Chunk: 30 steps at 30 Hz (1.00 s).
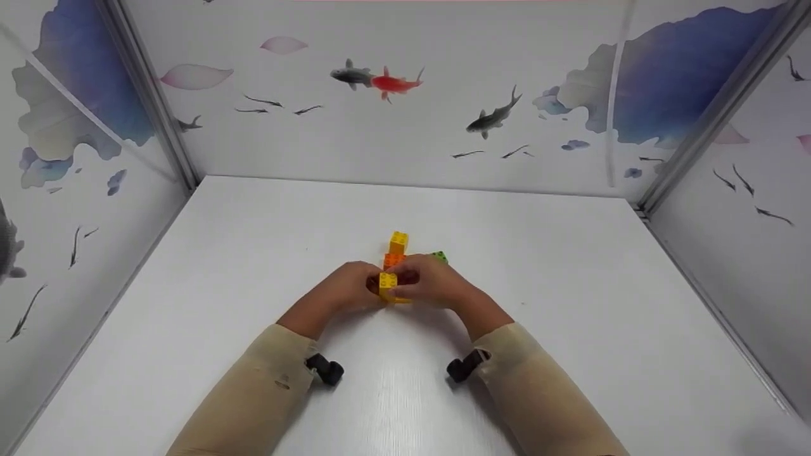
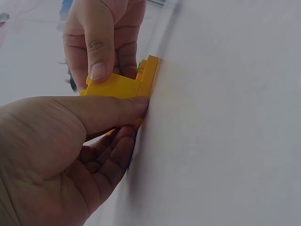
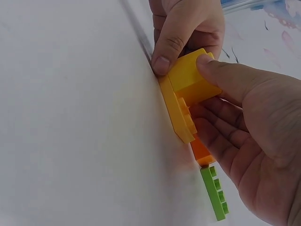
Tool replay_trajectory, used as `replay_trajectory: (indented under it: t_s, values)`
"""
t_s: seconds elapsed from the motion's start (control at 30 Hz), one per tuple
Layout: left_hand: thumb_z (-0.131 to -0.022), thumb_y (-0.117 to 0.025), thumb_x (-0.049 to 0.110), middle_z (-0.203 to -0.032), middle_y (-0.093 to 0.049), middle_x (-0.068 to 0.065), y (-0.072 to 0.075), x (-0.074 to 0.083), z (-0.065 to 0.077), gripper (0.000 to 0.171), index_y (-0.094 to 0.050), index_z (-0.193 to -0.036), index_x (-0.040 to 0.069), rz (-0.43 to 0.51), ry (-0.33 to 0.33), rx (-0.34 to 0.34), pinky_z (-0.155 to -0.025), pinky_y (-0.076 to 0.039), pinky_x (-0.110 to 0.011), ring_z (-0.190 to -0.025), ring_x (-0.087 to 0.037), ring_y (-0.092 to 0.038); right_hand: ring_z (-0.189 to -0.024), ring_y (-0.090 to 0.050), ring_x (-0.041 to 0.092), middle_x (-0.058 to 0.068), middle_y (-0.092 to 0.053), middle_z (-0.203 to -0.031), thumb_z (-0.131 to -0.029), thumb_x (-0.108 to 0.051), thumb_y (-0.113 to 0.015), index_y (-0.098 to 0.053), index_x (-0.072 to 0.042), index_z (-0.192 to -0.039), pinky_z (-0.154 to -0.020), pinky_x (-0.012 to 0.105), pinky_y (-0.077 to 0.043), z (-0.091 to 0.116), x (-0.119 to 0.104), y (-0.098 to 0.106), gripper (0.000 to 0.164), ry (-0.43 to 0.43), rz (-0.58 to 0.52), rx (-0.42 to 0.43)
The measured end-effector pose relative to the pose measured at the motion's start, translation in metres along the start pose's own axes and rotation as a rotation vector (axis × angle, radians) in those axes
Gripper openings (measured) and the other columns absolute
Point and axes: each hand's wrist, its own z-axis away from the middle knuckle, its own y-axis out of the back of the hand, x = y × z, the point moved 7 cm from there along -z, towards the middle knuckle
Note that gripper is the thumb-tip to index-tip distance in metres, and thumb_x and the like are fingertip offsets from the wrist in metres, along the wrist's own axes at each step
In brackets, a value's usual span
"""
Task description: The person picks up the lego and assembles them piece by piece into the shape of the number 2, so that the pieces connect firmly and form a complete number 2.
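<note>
Between the two hands, a tall yellow brick stands at one end of a flat yellow-orange brick that lies low on the table. The left hand holds both bricks from the left, its thumb across their joint. From the right, the right hand pinches the tall brick near its top, thumb on one side. Just beyond the hands are an orange brick and another yellow brick. A green studded brick shows past the right fingers.
A white table spreads under the hands. White panels printed with fish and petals rise at the back and sides, joined by metal posts. Each sleeve carries a black wrist device at its cuff.
</note>
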Motion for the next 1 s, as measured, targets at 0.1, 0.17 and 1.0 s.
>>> replay_trajectory:
  t_s: [0.1,0.17,1.0]
  values:
    - [-0.091,-0.087,0.026,-0.108,-0.070,-0.001,0.000,0.000,0.000,0.024,-0.077,-0.112,0.017,0.017,-0.013,-0.008,-0.100,-0.056,-0.040,-0.099,-0.023,-0.059,-0.099,-0.069,0.015,-0.003,-0.076,-0.115,-0.095,-0.022,-0.083,-0.079,-0.020,-0.126,-0.096,0.034,-0.062,0.001,-0.002,0.000,0.032,0.022,0.020,-0.002]
    - [-0.091,-0.087,0.028,-0.107,-0.071,0.000,0.001,0.001,0.000,0.026,-0.077,-0.112,0.017,0.022,-0.024,-0.011,-0.100,-0.056,-0.040,-0.099,-0.022,-0.060,-0.099,-0.068,0.015,-0.004,-0.076,-0.115,-0.095,-0.023,-0.084,-0.078,-0.021,-0.129,-0.095,0.033,-0.062,0.001,-0.003,0.001,0.035,0.037,0.031,-0.002]
    - [-0.090,-0.088,0.029,-0.116,-0.073,0.001,0.012,0.001,0.001,0.040,-0.075,-0.127,0.021,0.107,-0.020,-0.012,-0.101,-0.058,-0.039,-0.107,-0.021,-0.064,-0.119,-0.067,0.022,0.003,-0.070,-0.134,-0.098,-0.021,-0.081,-0.069,-0.017,-0.141,-0.110,0.038,-0.058,-0.007,0.037,0.025,0.045,-0.228,-0.013,0.248]
